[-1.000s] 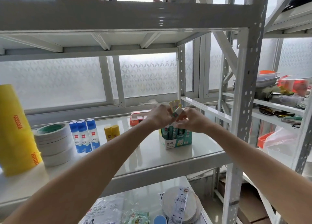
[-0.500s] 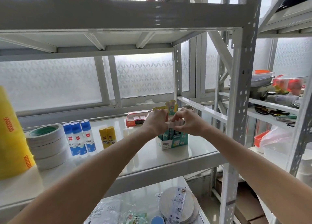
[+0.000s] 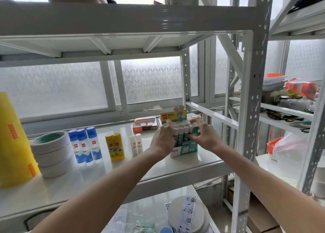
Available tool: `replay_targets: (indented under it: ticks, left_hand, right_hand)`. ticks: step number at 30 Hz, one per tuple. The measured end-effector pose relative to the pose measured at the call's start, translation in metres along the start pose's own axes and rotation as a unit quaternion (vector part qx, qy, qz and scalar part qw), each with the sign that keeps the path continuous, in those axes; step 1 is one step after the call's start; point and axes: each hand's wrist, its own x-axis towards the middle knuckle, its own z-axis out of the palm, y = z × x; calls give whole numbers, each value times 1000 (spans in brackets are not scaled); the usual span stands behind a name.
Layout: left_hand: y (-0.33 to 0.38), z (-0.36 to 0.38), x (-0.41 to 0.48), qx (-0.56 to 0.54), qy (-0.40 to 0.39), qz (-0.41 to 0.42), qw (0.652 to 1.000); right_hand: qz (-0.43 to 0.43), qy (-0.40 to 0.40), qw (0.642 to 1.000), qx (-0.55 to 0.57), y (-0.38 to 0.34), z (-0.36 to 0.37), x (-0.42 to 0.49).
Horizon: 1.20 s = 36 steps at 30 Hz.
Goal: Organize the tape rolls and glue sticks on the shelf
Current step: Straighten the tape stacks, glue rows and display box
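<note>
Left hand [image 3: 162, 141] and right hand [image 3: 204, 136] cupped, fingers pressed against either side of glue box [image 3: 183, 144]; tape stack [image 3: 52, 153] far left of box

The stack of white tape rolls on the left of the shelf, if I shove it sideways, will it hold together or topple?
The stack of white tape rolls would probably shear apart: the rolls look merely laid on one another, edges slightly uneven. Toppling seems unlikely, since each roll is wide and flat. The glossy shelf may let the bottom roll slide easily.
</note>
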Motion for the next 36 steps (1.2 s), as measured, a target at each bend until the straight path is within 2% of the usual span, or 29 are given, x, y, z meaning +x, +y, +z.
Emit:
replay_targets:
  ticks: [4, 9, 13, 18, 28, 33, 36]
  left_hand:
    - [-5, 7, -8, -3, 16, -7, 1000]
    - [-11, 15, -15, 46, 64, -13, 997]
    - [-16, 18, -16, 20, 46, -55, 997]
    - [-28, 10, -20, 60, 45, -76, 994]
    - [-27, 3, -23, 52, 70, -62, 994]
    - [-25, 0, -23, 52, 75, -48, 995]
    - [-25, 0, -22, 51, 76, -49, 995]
  right_hand:
    - [8, 19, 1000, -20, -1, 5, -5]
    - [31, -3, 999, -30, 1, 9, -8]
    - [13, 8, 1000, -27, -9, 14, -7]
    - [-15, 7, 999, -27, -21, 31, -2]
    - [-8, -8, 999, -36, -27, 42, 6]
    - [4, -55, 998, -9, -29, 37, 8]
    - [7, -44, 999, -14, -31, 39, 8]
